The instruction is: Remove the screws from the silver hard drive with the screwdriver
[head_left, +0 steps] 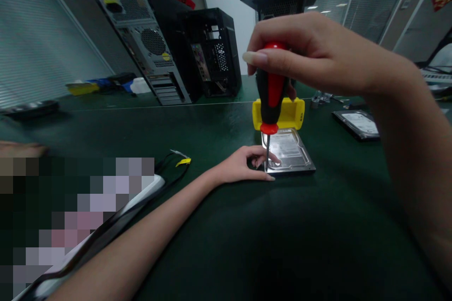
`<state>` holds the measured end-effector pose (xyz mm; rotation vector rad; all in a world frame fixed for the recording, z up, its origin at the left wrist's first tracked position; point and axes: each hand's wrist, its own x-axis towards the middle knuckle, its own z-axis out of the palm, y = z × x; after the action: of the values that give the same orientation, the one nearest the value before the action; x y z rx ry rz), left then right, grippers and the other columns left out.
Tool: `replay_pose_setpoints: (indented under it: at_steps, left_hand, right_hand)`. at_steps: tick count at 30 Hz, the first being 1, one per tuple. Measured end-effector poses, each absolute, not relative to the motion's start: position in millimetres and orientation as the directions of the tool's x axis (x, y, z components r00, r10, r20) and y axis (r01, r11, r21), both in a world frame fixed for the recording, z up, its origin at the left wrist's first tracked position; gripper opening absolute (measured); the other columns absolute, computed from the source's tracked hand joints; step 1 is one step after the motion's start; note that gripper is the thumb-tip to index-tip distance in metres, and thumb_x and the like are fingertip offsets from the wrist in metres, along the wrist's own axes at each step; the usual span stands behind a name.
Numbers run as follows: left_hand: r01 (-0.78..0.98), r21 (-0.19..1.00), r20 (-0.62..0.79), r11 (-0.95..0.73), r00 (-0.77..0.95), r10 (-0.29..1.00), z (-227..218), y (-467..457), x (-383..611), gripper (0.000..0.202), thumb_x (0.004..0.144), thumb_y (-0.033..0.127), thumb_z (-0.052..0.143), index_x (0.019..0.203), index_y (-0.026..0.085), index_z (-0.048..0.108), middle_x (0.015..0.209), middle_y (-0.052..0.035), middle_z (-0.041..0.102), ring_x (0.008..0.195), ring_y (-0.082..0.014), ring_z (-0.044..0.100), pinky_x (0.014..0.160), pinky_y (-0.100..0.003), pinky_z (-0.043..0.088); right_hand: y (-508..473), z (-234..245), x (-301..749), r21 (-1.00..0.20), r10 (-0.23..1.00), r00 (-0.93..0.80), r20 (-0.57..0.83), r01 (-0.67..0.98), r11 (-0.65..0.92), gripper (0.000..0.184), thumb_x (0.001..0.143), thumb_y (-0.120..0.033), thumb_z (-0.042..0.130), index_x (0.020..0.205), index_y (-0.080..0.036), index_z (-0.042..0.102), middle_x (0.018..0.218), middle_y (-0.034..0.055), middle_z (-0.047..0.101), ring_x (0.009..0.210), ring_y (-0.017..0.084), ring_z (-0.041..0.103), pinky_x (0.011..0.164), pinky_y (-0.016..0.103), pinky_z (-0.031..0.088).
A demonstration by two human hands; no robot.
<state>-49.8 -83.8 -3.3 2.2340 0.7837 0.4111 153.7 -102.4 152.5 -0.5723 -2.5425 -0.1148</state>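
Note:
A silver hard drive (291, 150) lies flat on the dark green table (219, 225). My right hand (310, 54) is closed round the top of a red and black screwdriver (270, 91), which stands upright with its tip on the drive's near left corner. My left hand (243, 165) rests on the table at that same corner, its fingers curled against the drive's edge and the screwdriver's shaft.
A yellow holder (294, 114) stands just behind the drive. A second hard drive (356, 124) lies to the right. Open computer cases (155, 42) (212, 51) stand at the back. A black cable with a yellow tag (182, 162) lies left of my hand.

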Motion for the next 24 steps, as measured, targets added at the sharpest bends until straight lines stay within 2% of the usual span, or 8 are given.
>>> replay_pose_setpoints:
  at_steps: [5, 12, 18, 24]
  left_hand:
    - [0.404, 0.727, 0.064, -0.556, 0.766, 0.64, -3.8, -83.5, -49.8, 0.044, 0.07, 0.041, 0.066, 0.108, 0.019, 0.059, 0.076, 0.0014, 0.046, 0.068, -0.0112, 0.041, 0.061, -0.024, 0.029]
    - [0.405, 0.724, 0.065, -0.558, 0.766, 0.64, -4.5, -82.9, -50.3, 0.044, 0.07, 0.041, 0.066, 0.107, 0.019, 0.059, 0.078, 0.0008, 0.047, 0.068, -0.0112, 0.041, 0.062, -0.024, 0.03]
    - [0.398, 0.727, 0.064, -0.559, 0.772, 0.632, -4.3, -82.6, -51.0, 0.043, 0.071, 0.04, 0.066, 0.108, 0.019, 0.059, 0.076, 0.0018, 0.045, 0.068, -0.0107, 0.041, 0.061, -0.024, 0.03]
    - [0.402, 0.729, 0.06, -0.554, 0.769, 0.637, -4.7, -83.1, -49.6, 0.044, 0.071, 0.04, 0.066, 0.108, 0.018, 0.059, 0.082, -0.0005, 0.05, 0.069, -0.0111, 0.042, 0.062, -0.024, 0.03]
  right_hand:
    - [-101.8, 152.9, 153.4, -0.029, 0.367, -0.767, 0.526, 0.415, 0.909, 0.021, 0.09, -0.042, 0.035, 0.086, -0.029, 0.051, 0.087, 0.0005, 0.055, 0.073, 0.013, 0.053, 0.061, 0.029, 0.041]
    - [-103.7, 154.1, 154.8, -0.034, 0.396, -0.763, 0.511, 0.442, 0.896, 0.026, 0.088, -0.047, 0.036, 0.079, -0.029, 0.053, 0.076, 0.002, 0.055, 0.063, 0.014, 0.051, 0.056, 0.031, 0.042]
    - [-104.3, 153.4, 154.1, -0.054, 0.398, -0.757, 0.518, 0.435, 0.899, 0.025, 0.088, -0.048, 0.037, 0.083, -0.029, 0.053, 0.077, 0.002, 0.054, 0.063, 0.013, 0.051, 0.055, 0.03, 0.041]
    - [-102.4, 152.1, 152.9, -0.055, 0.393, -0.766, 0.509, 0.426, 0.903, 0.025, 0.087, -0.048, 0.038, 0.084, -0.028, 0.052, 0.079, 0.001, 0.053, 0.066, 0.012, 0.05, 0.057, 0.029, 0.042]
